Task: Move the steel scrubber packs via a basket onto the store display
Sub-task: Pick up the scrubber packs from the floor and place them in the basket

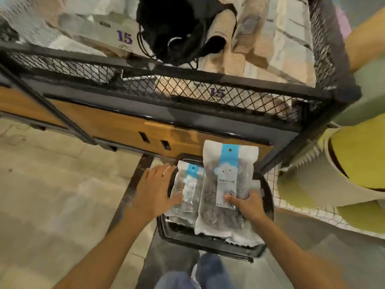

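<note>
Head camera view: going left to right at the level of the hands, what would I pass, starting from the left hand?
In order: left hand → small scrubber pack → large scrubber pack, gripped low down by the right hand → right rim of the basket → yellow-and-cream goods.

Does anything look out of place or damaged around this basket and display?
No spills or tears; the upper pack in the right hand and the lower pack touching the left hand look intact. One oddity: a black bag slumped among cardboard boxes in the mesh display.
</note>
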Motion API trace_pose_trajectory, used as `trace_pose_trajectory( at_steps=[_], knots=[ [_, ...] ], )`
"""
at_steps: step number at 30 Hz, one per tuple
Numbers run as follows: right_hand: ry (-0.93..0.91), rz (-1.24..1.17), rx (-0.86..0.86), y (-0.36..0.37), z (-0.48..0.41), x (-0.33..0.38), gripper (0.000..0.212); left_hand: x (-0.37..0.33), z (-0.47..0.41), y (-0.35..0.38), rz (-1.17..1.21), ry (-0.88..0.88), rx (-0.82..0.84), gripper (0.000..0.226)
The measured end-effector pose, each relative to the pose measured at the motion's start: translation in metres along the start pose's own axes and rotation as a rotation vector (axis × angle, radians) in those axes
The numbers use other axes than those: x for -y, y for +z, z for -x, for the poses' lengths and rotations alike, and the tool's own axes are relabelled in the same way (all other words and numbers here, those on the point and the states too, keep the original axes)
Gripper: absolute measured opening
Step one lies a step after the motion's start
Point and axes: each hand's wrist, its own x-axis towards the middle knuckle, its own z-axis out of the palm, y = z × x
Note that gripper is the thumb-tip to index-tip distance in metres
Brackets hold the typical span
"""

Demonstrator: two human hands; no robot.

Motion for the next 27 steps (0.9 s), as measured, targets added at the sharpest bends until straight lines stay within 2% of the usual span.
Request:
trace_pose_trajectory(
  at_steps=[3,9,11,14,18,22,27],
  knots=[
    [0.045,0.004,0.008,0.020,-0.052,-0.026,0.033,0.007,-0.032,0.053,0.003,0.034,0.023,0.083],
    [0.229,0.036,0.024,0.058,-0.149,-0.110,0.040,0.017,-0.069,0.172,0.060,0.037,0.136,0.084],
    [0.265,0.040,0.014,0.064,-0.168,-0.133,0.043,0.020,-0.074,0.202,0.055,0.035,0.216,0.085],
    [0.358,0.094,-0.011,0.069,-0.180,-0.157,0.038,0.021,-0.080,0.233,0.043,0.048,0.230,0.088],
    [0.406,0.133,-0.043,0.072,-0.186,-0.163,0.045,0.022,-0.086,0.246,0.111,0.064,0.256,0.087],
    [0.358,0.266,-0.094,0.076,-0.182,-0.158,0.075,0.022,-0.094,0.235,0.106,0.088,0.223,0.085],
    [0.217,0.622,-0.114,0.071,-0.159,-0.121,0.080,0.020,-0.100,0.196,0.083,0.138,0.243,0.086]
  ],
)
